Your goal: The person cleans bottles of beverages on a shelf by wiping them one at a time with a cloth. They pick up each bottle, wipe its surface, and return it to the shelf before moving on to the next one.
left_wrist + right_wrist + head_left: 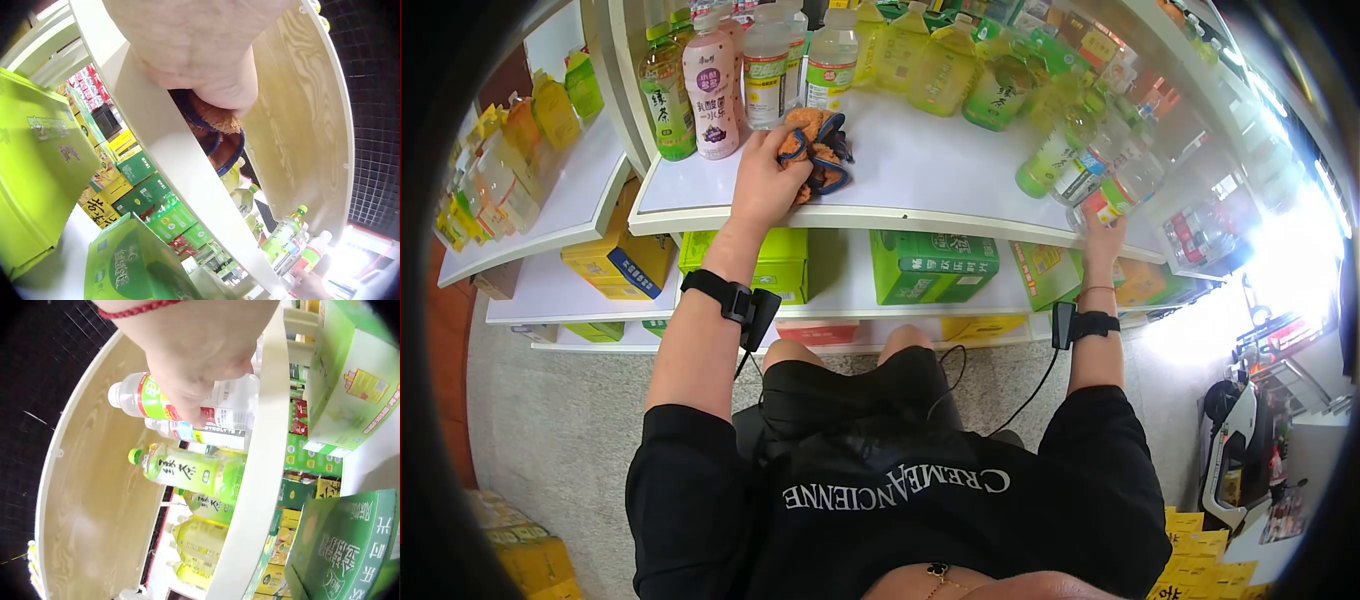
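My left hand (pixel 768 178) grips a crumpled orange-brown cloth with blue edging (pixel 818 150) on the white shelf, near its front edge. In the left wrist view the cloth (pixel 215 122) shows below the hand (pixel 194 50). At the shelf's right end, my right hand (pixel 1103 240) has its fingers round the lower part of a clear bottle with a red and green label (pixel 1112 196). The right wrist view shows the fingers of that hand (pixel 194 356) curled over this bottle (pixel 147 397). Beside it stands a green tea bottle (pixel 187 469).
Several bottles line the back of the shelf, among them a pink one (pixel 713 90) and a green tea bottle (pixel 668 100) at the left. Green cartons (pixel 935 268) sit on the shelf below. The white shelf edge (pixel 880 218) runs in front of both hands.
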Action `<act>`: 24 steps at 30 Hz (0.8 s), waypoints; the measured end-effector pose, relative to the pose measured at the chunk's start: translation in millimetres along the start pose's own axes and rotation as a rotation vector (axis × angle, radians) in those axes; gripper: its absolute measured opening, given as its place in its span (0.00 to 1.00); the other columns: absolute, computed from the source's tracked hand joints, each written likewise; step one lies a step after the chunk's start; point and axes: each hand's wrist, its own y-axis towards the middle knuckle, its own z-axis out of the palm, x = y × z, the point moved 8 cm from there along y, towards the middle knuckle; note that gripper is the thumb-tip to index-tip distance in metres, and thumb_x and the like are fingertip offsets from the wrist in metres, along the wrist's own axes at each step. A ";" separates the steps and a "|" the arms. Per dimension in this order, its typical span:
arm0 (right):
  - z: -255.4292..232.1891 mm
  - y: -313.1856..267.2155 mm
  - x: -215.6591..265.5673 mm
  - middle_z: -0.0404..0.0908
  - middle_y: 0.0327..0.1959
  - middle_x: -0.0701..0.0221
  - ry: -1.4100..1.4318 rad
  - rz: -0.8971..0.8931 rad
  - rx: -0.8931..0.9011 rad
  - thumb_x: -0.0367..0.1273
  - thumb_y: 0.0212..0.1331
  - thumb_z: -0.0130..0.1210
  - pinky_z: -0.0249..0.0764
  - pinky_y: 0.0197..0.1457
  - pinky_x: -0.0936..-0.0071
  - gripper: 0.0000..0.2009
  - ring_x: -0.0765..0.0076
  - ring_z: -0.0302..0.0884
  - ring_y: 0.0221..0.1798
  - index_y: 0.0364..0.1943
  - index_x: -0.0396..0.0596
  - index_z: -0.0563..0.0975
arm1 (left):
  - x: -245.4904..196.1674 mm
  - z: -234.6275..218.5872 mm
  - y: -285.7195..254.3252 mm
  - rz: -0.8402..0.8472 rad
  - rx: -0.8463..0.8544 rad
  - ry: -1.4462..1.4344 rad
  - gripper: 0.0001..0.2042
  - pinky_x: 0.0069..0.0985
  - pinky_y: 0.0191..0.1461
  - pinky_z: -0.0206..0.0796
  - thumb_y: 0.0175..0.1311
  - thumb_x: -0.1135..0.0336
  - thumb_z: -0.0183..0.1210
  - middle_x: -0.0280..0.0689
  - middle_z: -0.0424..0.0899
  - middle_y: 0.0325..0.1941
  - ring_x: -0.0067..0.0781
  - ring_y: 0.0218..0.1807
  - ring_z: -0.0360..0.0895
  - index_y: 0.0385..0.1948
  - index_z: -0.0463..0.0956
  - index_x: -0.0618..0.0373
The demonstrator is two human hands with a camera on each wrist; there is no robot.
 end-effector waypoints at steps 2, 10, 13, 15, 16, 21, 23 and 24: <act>-6.7 4.8 -1.2 0.82 0.46 0.64 -0.046 -0.008 -0.034 0.35 0.47 0.71 0.73 0.53 0.68 0.28 0.65 0.80 0.47 0.52 0.39 0.74 | 0.1 -0.1 -0.1 0.003 -0.002 -0.002 0.25 0.35 0.57 0.67 0.48 0.69 0.61 0.49 0.74 0.47 0.50 0.50 0.74 0.54 0.76 0.56; -0.5 24.0 -16.0 0.83 0.47 0.59 -0.327 0.005 -0.057 0.38 0.47 0.72 0.73 0.54 0.64 0.30 0.58 0.81 0.48 0.53 0.38 0.73 | -0.4 -0.9 -0.6 0.010 -0.002 -0.004 0.24 0.35 0.57 0.68 0.48 0.69 0.61 0.50 0.74 0.47 0.52 0.50 0.74 0.53 0.76 0.55; 2.2 30.3 -21.9 0.82 0.47 0.58 -0.334 -0.025 -0.061 0.39 0.47 0.72 0.73 0.54 0.63 0.31 0.57 0.81 0.48 0.53 0.37 0.73 | 0.0 -0.6 -1.7 -0.011 0.011 0.011 0.26 0.32 0.52 0.69 0.49 0.69 0.60 0.46 0.73 0.48 0.46 0.47 0.75 0.56 0.75 0.53; 0.9 32.2 -27.8 0.82 0.48 0.56 -0.357 -0.026 -0.051 0.40 0.48 0.72 0.73 0.54 0.62 0.31 0.56 0.80 0.49 0.54 0.37 0.72 | 0.3 -2.1 -2.5 0.016 -0.014 0.018 0.26 0.32 0.52 0.70 0.49 0.69 0.60 0.46 0.73 0.47 0.46 0.46 0.75 0.56 0.75 0.52; 0.4 35.7 -32.0 0.81 0.49 0.55 -0.394 -0.032 -0.032 0.40 0.48 0.72 0.73 0.55 0.62 0.33 0.56 0.80 0.50 0.55 0.36 0.71 | 2.6 -0.5 -2.3 0.002 0.003 0.010 0.26 0.32 0.53 0.70 0.49 0.70 0.59 0.46 0.73 0.47 0.46 0.47 0.75 0.56 0.75 0.52; -16.4 24.1 -13.1 0.78 0.49 0.57 -0.316 -0.142 -0.184 0.34 0.48 0.71 0.74 0.54 0.69 0.33 0.62 0.79 0.47 0.58 0.36 0.70 | -0.2 -2.0 -3.0 0.009 0.006 0.024 0.25 0.37 0.60 0.67 0.49 0.66 0.61 0.49 0.74 0.48 0.52 0.53 0.72 0.54 0.76 0.53; -21.7 1.2 29.2 0.77 0.47 0.62 -0.373 -0.317 -0.401 0.28 0.51 0.68 0.74 0.50 0.74 0.30 0.72 0.76 0.42 0.60 0.37 0.70 | 3.1 -3.2 -2.8 0.000 0.000 0.021 0.26 0.38 0.62 0.65 0.48 0.65 0.62 0.49 0.74 0.48 0.52 0.55 0.71 0.55 0.76 0.53; -5.5 4.1 28.6 0.76 0.44 0.68 -0.050 -0.376 -0.273 0.26 0.56 0.63 0.73 0.48 0.75 0.26 0.76 0.72 0.40 0.60 0.39 0.70 | 2.6 -3.0 -3.4 0.001 0.006 0.022 0.26 0.38 0.62 0.65 0.48 0.65 0.62 0.49 0.74 0.49 0.52 0.55 0.71 0.55 0.76 0.54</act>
